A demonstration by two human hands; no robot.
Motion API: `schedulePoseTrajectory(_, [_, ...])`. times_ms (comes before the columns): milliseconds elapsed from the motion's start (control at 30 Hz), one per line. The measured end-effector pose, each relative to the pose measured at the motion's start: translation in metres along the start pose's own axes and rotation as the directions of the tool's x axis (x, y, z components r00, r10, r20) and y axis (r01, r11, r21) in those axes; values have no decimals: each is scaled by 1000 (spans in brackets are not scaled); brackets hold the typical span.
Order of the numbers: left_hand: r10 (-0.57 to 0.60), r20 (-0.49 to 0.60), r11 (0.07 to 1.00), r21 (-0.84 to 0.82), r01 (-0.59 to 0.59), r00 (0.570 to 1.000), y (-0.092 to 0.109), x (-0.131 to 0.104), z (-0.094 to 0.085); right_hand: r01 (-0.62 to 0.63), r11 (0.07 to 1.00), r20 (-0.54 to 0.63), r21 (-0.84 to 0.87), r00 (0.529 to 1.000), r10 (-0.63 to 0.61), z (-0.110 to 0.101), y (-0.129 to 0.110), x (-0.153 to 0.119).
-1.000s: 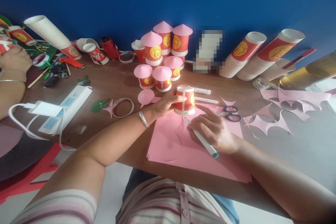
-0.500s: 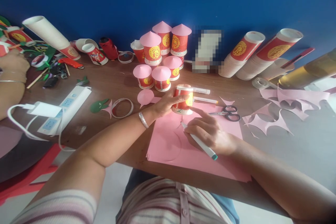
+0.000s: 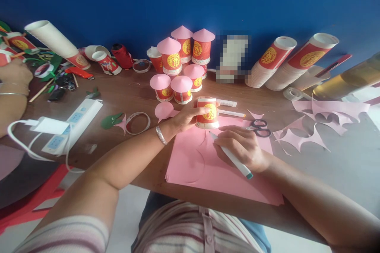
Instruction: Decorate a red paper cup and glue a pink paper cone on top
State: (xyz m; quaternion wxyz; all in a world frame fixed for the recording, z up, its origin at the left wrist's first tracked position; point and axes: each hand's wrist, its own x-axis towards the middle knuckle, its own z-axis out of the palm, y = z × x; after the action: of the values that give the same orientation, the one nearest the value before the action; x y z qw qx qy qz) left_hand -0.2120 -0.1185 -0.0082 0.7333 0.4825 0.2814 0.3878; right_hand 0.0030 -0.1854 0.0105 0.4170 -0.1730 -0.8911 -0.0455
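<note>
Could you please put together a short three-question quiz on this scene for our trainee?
1. What does the right hand hold? A) power strip B) white marker C) roll of tape
2. True or false: in the picture, the scissors lie left of the cup in the left hand.
3. How many pink cones can be seen sitting on red cups?

Key: 1. B; 2. False, they lie to its right; 3. Six
</note>
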Motion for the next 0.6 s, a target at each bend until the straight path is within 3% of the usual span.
schedulePoseTrajectory(233, [2, -5, 999, 54, -2, 1000, 0, 0, -1, -35, 996, -46, -87, 998, 31, 4, 4, -3])
schedulePoseTrajectory(600, [65, 38, 982, 178, -71, 997, 17, -5, 12, -33, 995, 14, -95, 999, 34, 4, 5, -5])
